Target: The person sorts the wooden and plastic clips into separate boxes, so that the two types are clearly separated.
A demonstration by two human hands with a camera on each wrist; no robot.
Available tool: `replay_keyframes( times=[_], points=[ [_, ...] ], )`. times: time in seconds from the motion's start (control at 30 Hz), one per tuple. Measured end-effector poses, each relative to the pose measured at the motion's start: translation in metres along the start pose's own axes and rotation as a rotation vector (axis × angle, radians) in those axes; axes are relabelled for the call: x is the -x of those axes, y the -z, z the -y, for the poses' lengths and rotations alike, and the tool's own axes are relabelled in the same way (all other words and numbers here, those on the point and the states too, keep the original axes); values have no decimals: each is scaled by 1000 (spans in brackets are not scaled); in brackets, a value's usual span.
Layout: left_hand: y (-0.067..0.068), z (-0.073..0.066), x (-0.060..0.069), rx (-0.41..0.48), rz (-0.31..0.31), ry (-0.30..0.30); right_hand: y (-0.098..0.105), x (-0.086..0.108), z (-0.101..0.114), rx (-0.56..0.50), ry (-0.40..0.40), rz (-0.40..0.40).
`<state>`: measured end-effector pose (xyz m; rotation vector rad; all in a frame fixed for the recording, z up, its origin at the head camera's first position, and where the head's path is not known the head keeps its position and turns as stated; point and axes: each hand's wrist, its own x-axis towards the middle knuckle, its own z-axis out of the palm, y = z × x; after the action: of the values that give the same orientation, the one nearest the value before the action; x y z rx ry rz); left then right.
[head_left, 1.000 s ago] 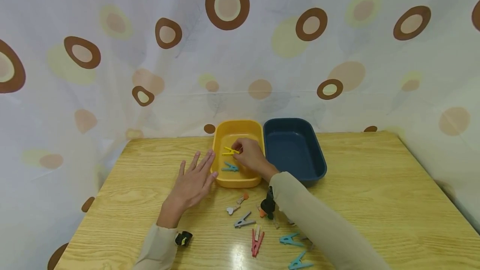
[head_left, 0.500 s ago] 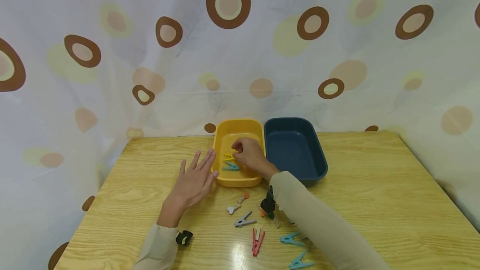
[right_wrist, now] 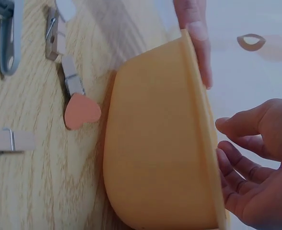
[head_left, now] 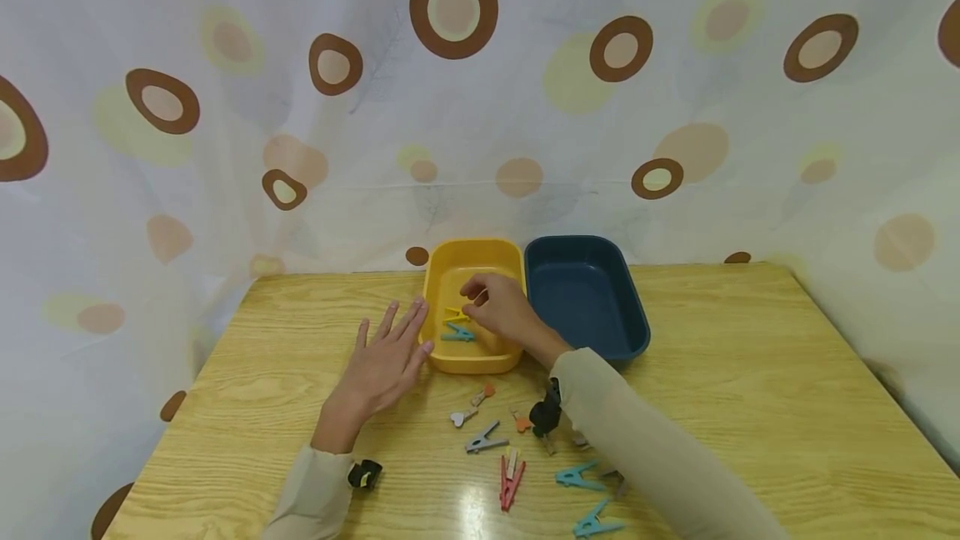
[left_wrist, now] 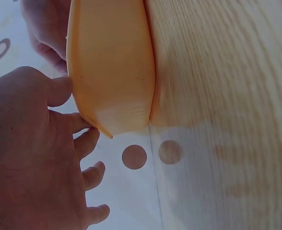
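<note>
My left hand [head_left: 378, 369] rests with spread, straight fingers on the left rim of the yellow tray [head_left: 474, 363]. In the left wrist view its thumb and fingertips touch that rim. Over the tray's inside is my right hand [head_left: 501, 308], with loosely bent fingers and nothing between them; the right wrist view shows a gap between thumb and fingers [right_wrist: 241, 165]. Just below these fingertips a yellow clothespin [head_left: 454, 315] lies on the tray floor. Beside it lies a light-blue clothespin [head_left: 458, 333].
A dark blue tray [head_left: 641, 327] stands against the yellow tray's right side. In front lie a grey clothespin [head_left: 486, 440], a red clothespin [head_left: 510, 486], two light-blue clothespins [head_left: 579, 476] and several small wooden pegs, some with hearts [right_wrist: 82, 111]. A patterned curtain [head_left: 480, 123] hangs behind.
The yellow clothespin, pinched by my right hand a second ago, has been let go and lies in the yellow tray. My right fingers have parted slightly. The left hand stays put.
</note>
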<state>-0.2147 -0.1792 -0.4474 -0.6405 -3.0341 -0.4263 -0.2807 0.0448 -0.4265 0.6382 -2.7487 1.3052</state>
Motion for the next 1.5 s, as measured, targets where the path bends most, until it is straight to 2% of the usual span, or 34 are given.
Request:
replay_keyframes(
  times=[0.37, 0.67, 1.03, 1.5],
  points=[
    [1, 1, -2, 3, -8, -9, 17, 20, 9, -35, 74, -24],
    [1, 1, -1, -4, -18, -11, 30, 44, 13, -78, 125, -39],
    [3, 2, 2, -2, -30, -9, 40, 68, 14, -137, 110, -58],
    [-1, 1, 1, -3, -37, -21, 49, 104, 2, -109, 127, -101]
  ],
)
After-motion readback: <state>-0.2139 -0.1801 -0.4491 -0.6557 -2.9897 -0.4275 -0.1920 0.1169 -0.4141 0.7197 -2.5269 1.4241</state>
